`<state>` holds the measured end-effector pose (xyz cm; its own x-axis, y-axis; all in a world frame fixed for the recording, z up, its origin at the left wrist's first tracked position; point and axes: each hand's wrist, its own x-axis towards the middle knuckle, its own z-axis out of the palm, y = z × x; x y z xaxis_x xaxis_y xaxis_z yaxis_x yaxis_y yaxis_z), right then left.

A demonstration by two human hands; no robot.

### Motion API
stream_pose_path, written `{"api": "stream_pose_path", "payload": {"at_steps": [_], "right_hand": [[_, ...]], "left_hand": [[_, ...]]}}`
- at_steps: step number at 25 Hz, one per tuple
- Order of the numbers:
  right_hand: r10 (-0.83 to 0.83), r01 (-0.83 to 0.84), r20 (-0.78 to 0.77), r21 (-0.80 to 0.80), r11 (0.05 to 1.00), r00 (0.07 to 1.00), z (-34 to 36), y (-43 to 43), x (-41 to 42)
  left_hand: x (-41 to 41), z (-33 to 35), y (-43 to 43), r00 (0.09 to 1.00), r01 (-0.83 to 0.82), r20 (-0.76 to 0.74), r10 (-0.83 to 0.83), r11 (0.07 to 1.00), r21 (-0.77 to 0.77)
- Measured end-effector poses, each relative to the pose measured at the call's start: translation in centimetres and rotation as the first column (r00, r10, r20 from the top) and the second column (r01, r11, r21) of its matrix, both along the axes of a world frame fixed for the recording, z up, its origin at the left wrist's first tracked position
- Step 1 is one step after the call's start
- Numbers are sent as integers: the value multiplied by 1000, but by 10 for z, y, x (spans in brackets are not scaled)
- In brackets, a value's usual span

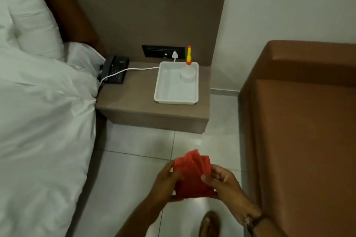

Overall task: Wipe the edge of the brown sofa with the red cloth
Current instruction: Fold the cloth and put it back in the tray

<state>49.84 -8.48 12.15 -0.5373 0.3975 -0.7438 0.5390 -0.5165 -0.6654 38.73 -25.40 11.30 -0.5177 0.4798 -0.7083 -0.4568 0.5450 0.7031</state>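
Observation:
The red cloth [192, 175] is bunched between both of my hands, low in the middle of the head view, above the tiled floor. My left hand [165, 183] grips its left side and my right hand [223, 181] pinches its right side. The brown sofa [304, 131] fills the right side of the view; its near left edge runs down just to the right of my right hand, not touching the cloth.
A bed with white duvet and pillows [42, 102] takes the left side. Between bed and sofa stands a bedside shelf [134, 102] with a black phone [114, 69], a white tray [177, 84] holding a white bottle with a yellow-orange nozzle [188, 67], and a white cable.

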Motion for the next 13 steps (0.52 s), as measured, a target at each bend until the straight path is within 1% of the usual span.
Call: {"api": "stream_pose_path", "payload": {"at_steps": [1, 3, 4, 5, 7, 9, 11, 13], "right_hand": [[3, -4, -20, -19, 1000, 1000, -2, 17, -26], [5, -4, -38, 26, 1000, 999, -10, 49, -91], [-17, 19, -28, 47, 999, 999, -15, 62, -124], [-27, 28, -19, 61, 998, 999, -25, 75, -154], [-35, 30, 34, 132, 991, 999, -48, 105, -216], [-33, 13, 83, 232, 973, 996, -72, 138, -273], [-28, -25, 160, 322, 947, 987, -110, 174, -329], [5, -104, 254, 377, 920, 967, -148, 206, -369]], "left_hand": [[-41, 4, 27, 1000, -6, -9, 5, 999, -41], [-113, -3, 66, 998, -26, -55, 25, 999, -25], [-143, -7, 87, 989, -49, -141, 44, 998, -30], [-169, -8, 106, 978, -77, -197, 67, 996, -44], [-218, -19, 141, 969, -50, -245, 26, 995, -89], [-272, -44, 182, 945, -69, -327, 20, 988, -139], [-323, -81, 224, 939, -91, -343, 19, 977, -195], [-359, -121, 262, 927, -32, -367, -71, 963, -268]]}}
